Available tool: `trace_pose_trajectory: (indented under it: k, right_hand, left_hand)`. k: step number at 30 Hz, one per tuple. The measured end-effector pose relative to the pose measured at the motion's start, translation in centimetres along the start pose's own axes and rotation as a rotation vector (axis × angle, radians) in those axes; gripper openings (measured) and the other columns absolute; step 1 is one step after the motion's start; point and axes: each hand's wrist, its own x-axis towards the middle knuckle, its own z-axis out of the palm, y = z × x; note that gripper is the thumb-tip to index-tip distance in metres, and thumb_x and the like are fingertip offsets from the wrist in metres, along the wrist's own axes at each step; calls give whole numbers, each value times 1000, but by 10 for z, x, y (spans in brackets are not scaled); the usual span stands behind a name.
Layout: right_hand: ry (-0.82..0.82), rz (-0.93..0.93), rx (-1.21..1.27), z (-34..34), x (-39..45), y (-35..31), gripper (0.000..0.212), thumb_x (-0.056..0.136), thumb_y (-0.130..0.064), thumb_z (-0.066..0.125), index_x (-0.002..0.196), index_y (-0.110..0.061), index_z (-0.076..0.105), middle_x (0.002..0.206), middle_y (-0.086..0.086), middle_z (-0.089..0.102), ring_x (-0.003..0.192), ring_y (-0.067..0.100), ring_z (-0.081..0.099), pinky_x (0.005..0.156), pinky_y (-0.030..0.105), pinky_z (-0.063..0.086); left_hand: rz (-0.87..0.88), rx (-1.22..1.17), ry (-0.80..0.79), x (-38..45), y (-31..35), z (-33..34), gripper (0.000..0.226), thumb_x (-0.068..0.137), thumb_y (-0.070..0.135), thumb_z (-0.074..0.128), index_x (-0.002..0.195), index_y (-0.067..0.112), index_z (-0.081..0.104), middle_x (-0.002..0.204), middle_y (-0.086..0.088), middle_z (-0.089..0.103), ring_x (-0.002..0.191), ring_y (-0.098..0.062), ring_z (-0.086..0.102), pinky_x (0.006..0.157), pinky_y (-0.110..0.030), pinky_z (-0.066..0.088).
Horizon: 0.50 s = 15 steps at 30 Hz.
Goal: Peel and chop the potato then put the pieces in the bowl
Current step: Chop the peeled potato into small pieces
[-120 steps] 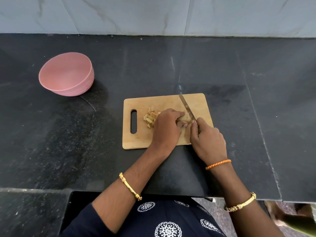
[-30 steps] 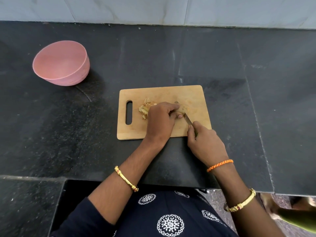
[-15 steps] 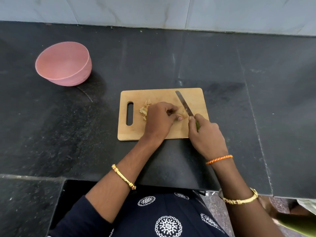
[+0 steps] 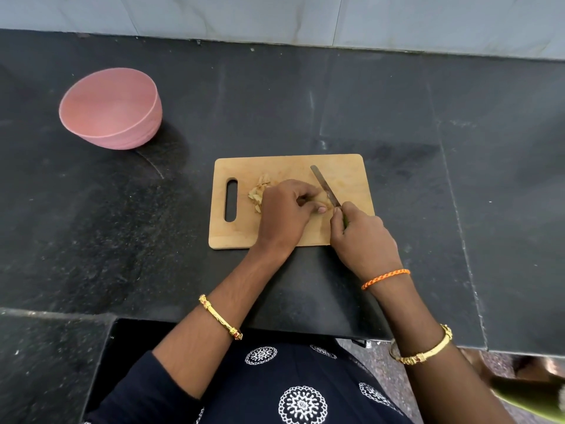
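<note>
One firm, wet-slick potato [image 4: 324, 199] sat mid-frame, left hand [image 4: 286, 214] curled over it, right hand [image 4: 360, 237] clenching the knife [image 4: 324, 185]; hold flat-side down.

Black speckled stone counter [image 4: 305, 96]; pale tiled wall [image 4: 275, 16] behind.

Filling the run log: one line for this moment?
chopping | left hand holds potato | right hand holds knife | bowl empty

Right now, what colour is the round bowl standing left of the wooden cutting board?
Pink, inside and out: the round pink bowl shows best in the head view, its only view.
</note>
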Motion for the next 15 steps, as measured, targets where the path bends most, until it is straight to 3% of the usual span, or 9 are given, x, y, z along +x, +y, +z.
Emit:
trace_pose_trajectory:
  k: [6,13,15]
  right_hand:
    - [-66,65,-57,2,-12,-2,26,100,-36,29,86,-17,39,73,4,43,84,39,59,63,33,37]
    - [-90,102,-82,-3,-32,6,25,100,-37,28,86,-18,37,63,2,37,68,32,45,61,34,35]
    - [-105,116,-72,-6,-48,13,26,99,-38,29,83,-19,37,63,3,41,69,34,49,61,35,36]
  left_hand:
    - [24,4,42,-4,-2,3,23,67,5,80,90,6,74,89,-3,72,79,-4,63,78,-13,51]
    - [42,-14,20,-8,-1,4,22,69,3,79,90,4,73,88,1,68,78,-3,62,75,-12,51]
    - [38,-6,13,-8,-1,4,20,70,4,78,90,4,73,88,1,67,77,-3,61,74,-13,51]
